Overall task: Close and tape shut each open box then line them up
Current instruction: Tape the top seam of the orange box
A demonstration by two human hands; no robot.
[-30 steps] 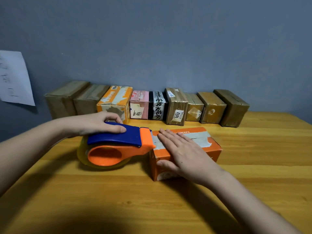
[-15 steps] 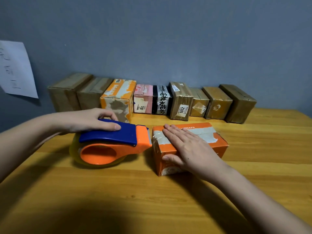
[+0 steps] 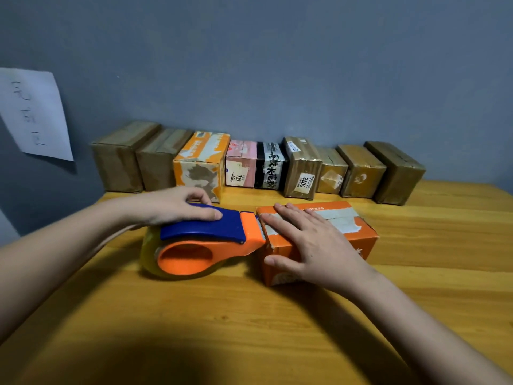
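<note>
Left hand (image 3: 177, 205): lay on top of the tape dispenser (image 3: 202, 240), thumb stretched along the blue top plate, fingers curled over its far edge; it held the dispenser down on the table (image 3: 249, 329).
Right hand (image 3: 313, 245): lay flat on the orange box (image 3: 319, 240), fingers straight and slightly spread across the lid, thumb down the near side; it pressed the box and gripped nothing.
Tape dispenser: blue and orange, with a clear yellowish roll at its left end; it lay on its side left of the orange box, and its toothed orange head touched the box's left top edge.
Orange box: closed, mid-table just right of centre, long side running left to right; pale tape strips ran along its lid, partly hidden under the right hand.
Tape on the lid: worn, whitish, torn at the edges; whether a fresh clear strip lay over it could not be told.
Row of boxes (image 3: 249, 168): nine closed boxes stood side by side at the back of the table against the wall (image 3: 277, 65), well apart from the orange box.
Row order from left: two brown, one orange and white, one pink, one black and white, four brown taped ones.
Paper sheet (image 3: 33, 112): white, with handwritten marks, stuck on the wall at left; the writing was too blurred to read.
Table: yellow wood, with a dark shadow over the near edge.
</note>
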